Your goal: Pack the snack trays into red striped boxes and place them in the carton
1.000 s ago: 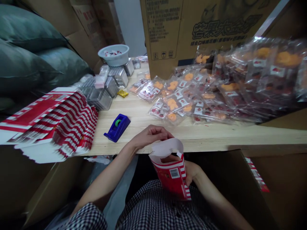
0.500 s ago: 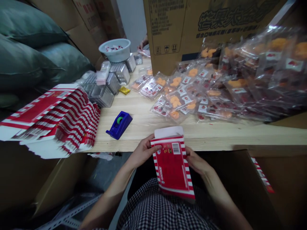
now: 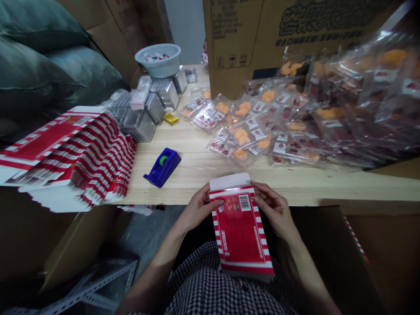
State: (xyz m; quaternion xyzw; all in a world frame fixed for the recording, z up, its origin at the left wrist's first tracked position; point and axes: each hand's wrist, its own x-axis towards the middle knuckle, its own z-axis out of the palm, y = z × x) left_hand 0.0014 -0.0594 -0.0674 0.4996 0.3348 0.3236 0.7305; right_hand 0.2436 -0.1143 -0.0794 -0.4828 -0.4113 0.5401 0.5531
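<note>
A red carton with white-striped edges (image 3: 243, 234) is between my hands at the table's front edge, its white end flap (image 3: 229, 180) standing up at the far end. My left hand (image 3: 200, 208) grips the carton's left side, thumb on the printed face. On the right side, my right hand (image 3: 272, 205) holds the upper corner near the barcode, thumb on the face and fingers up by the flap. The carton's lower end reaches my checked shirt. Beyond it on the table stands a blue tape dispenser (image 3: 163, 167) with a green roll.
Flat striped cartons (image 3: 75, 153) are stacked at left. Clear plastic packets (image 3: 249, 127) with orange pieces pile up at right, before a big cardboard box (image 3: 236, 48). A white basin (image 3: 158, 61), clear cases (image 3: 139, 124) and a yellow sachet (image 3: 170, 118) lie farther back.
My right hand has moved up along the carton's right edge, and its thumb now lies on the front face. My left hand keeps its hold. The view has shifted slightly.
</note>
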